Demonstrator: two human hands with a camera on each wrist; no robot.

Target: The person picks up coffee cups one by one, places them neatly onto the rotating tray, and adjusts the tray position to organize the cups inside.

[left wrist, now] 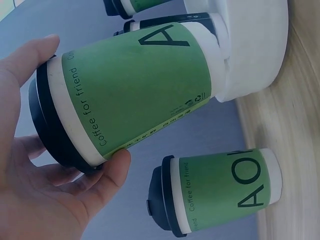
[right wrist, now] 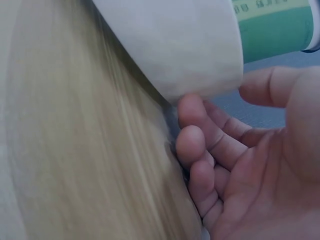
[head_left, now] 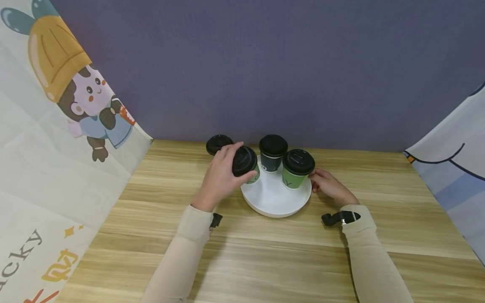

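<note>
- Head view: the left hand (head_left: 221, 176) has its grip wrapped round a green cup (head_left: 248, 165) with a black lid, held tilted over the near-left edge of the white round tray (head_left: 274, 202).
- Left wrist view: thumb and fingers (left wrist: 107, 172) curl round the lid end of that cup (left wrist: 135, 90); its base looks to touch the tray's rim (left wrist: 260, 50), though whether it rests fully on the tray cannot be told.
- The right hand (head_left: 329, 187) lies at the tray's right edge; in the right wrist view its fingertips (right wrist: 192, 117), lightly curled, touch the rim (right wrist: 190, 55), steadying rather than clasping it.
- Beyond the left grip, on the tray, stand a dark cup (head_left: 273, 153) and another green cup (head_left: 297, 169), near each other. A further lidded cup (head_left: 218, 144) stands on the table (head_left: 265, 261) just behind the left hand, off the tray.
- Judgement: the step in hand looks like seating or lifting the held cup at the tray; the next move calls for bringing it upright and keeping it clear of its neighbours while the right hand steadies the tray.
</note>
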